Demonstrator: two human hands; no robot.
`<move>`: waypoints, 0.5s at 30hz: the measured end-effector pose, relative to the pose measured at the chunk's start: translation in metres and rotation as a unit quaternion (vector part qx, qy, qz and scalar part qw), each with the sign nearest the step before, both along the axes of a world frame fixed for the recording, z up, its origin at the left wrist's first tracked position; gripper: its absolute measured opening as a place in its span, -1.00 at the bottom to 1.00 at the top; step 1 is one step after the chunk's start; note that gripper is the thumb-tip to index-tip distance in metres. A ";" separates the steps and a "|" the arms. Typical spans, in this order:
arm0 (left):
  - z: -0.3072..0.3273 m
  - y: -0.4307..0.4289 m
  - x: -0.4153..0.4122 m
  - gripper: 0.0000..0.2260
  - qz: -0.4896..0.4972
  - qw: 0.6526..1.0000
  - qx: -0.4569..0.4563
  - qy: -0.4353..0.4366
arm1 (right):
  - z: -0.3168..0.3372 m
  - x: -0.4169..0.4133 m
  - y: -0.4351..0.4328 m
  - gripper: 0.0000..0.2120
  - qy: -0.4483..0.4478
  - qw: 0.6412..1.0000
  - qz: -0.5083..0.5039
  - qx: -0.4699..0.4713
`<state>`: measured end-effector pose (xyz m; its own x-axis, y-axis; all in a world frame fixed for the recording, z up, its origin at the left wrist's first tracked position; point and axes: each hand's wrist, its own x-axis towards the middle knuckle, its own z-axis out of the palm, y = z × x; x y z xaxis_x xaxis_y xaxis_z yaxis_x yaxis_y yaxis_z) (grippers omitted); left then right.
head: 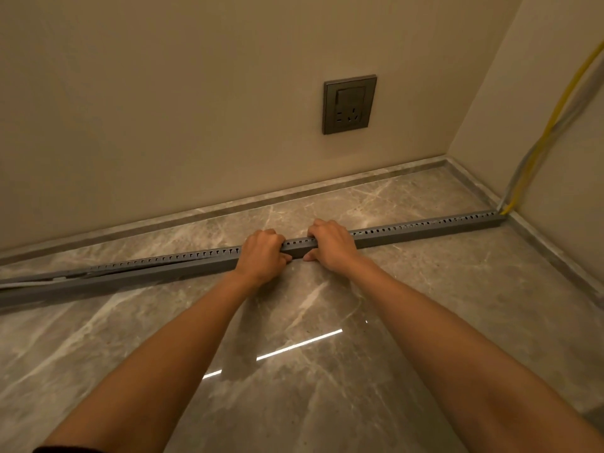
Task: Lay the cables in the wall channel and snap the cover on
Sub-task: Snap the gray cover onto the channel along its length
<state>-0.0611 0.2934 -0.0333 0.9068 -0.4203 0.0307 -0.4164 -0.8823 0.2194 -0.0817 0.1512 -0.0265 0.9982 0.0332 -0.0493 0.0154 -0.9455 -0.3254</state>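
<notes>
A glossy grey marble floor (327, 322) meets beige walls (163, 109) bearing one dark socket (349, 104). One slotted grey plastic channel (425, 228) lies across the floor toward the right corner, where two cables, one yellow cable (555, 125) and seemingly one grey cable (536, 148), enter it. Left hand (261, 253) and right hand (330, 241) each grip the channel's middle, fingers curled over it.

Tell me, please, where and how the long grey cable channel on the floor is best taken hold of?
Probably mid-length, from above on the near side, where the left hand and right hand already grip the cable channel: fingers over the slotted top, thumbs on the plain near wall. It is long, narrow and flat on the floor, so a central two-handed hold should keep it balanced.
</notes>
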 end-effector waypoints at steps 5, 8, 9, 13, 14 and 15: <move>0.006 0.010 0.005 -0.75 -0.012 0.997 -0.046 0.064 | 0.011 0.001 0.000 -0.64 0.052 0.999 0.002 -0.013; 0.013 0.029 0.011 -0.72 0.007 0.985 -0.103 0.141 | 0.020 0.008 0.007 -0.63 0.108 0.993 -0.001 -0.040; 0.015 0.037 0.013 -0.71 0.020 0.983 -0.102 0.153 | 0.021 0.010 0.011 -0.62 0.118 0.992 0.005 -0.046; 0.015 0.052 0.009 -0.71 0.076 0.984 -0.071 0.142 | 0.017 0.013 0.036 -0.64 0.096 0.993 0.069 -0.014; 0.013 0.050 0.007 -0.72 0.080 0.986 -0.066 0.129 | 0.015 0.013 0.039 -0.65 0.082 0.993 0.083 -0.010; 0.011 0.049 0.005 -0.73 0.081 0.988 -0.059 0.116 | 0.013 0.013 0.042 -0.66 0.069 0.993 0.091 -0.011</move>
<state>-0.0563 0.3420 -0.0219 0.9503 -0.2746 -0.1469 -0.1975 -0.8962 0.3973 -0.0689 0.1927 -0.0136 0.9594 0.2102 -0.1880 0.1437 -0.9380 -0.3156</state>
